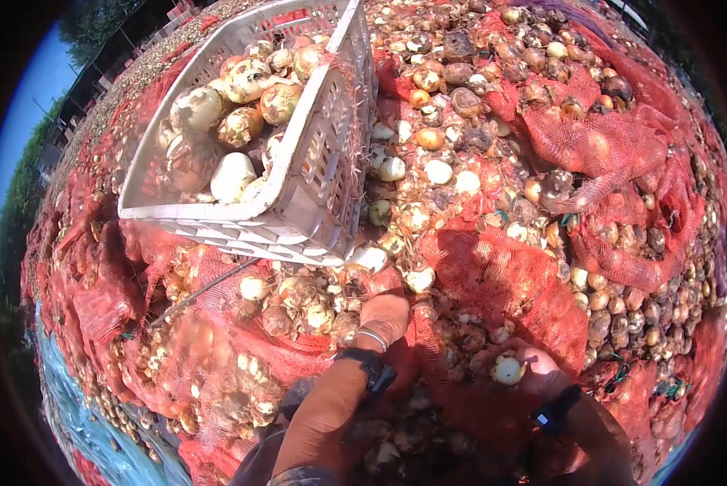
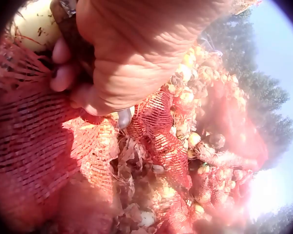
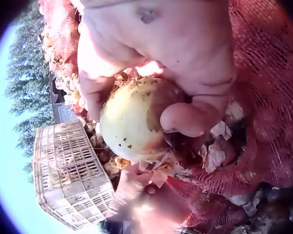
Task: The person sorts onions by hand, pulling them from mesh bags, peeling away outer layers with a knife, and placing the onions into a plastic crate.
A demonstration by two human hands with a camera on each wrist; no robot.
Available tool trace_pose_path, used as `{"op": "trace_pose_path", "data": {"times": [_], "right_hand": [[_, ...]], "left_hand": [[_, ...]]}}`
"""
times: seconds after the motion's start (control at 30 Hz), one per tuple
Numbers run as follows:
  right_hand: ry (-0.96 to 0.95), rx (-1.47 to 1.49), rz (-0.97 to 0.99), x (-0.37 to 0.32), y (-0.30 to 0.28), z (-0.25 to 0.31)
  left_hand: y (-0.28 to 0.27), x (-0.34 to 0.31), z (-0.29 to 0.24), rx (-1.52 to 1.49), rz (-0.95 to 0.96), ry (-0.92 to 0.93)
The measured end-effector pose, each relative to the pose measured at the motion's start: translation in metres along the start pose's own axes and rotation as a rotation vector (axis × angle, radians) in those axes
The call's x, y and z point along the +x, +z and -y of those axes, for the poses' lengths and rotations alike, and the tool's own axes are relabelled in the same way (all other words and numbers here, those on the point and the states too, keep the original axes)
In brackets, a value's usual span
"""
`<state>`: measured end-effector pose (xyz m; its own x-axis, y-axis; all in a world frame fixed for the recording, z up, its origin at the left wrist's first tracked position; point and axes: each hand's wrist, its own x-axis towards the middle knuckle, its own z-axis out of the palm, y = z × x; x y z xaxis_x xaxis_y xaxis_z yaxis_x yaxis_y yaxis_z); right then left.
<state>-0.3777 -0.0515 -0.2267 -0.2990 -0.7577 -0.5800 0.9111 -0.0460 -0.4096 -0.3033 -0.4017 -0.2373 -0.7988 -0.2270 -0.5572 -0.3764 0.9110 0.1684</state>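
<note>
My left hand (image 1: 385, 316) grips the edge of a red mesh bag (image 2: 29, 126), its fingers curled into the netting. In the right wrist view the left hand (image 3: 151, 204) shows below the right one, with mesh stretching away from it. My right hand (image 1: 542, 371) holds a pale, peeled-looking onion (image 3: 132, 119), thumb on one side and fingers round the other. Brown skin and dirt specks cling to this onion. Loose onions (image 1: 299, 304) and dry skins lie around both hands. Part of the left fingertips is hidden under the hand.
A white slatted plastic crate (image 1: 226, 212) of large onions (image 1: 240, 127) stands ahead on the heap. More red mesh bags (image 1: 598, 146) and loose onions (image 1: 438, 172) spread to the right. A thin dark rod (image 1: 205, 290) lies left, and blue plastic sheeting (image 1: 80, 405) shows at lower left.
</note>
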Motion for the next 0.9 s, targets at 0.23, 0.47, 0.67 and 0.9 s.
{"op": "trace_pose_path", "data": {"times": [0.23, 0.47, 0.67, 0.9], "right_hand": [[-0.365, -0.363, 0.183, 0.012, 0.205, 0.111], [-0.954, -0.503, 0.225, 0.040, 0.330, 0.190], [-0.461, -0.883, -0.536, 0.054, 0.114, 0.131], [-0.818, -0.721, 0.086, 0.149, 0.242, 0.105]], "left_hand": [[0.002, -0.004, -0.003, -0.084, -0.124, 0.018], [0.002, -0.001, 0.003, -0.020, -0.039, 0.035], [-0.006, -0.006, -0.007, -0.055, 0.027, 0.084], [-0.004, -0.002, 0.007, -0.016, -0.089, 0.195]]}}
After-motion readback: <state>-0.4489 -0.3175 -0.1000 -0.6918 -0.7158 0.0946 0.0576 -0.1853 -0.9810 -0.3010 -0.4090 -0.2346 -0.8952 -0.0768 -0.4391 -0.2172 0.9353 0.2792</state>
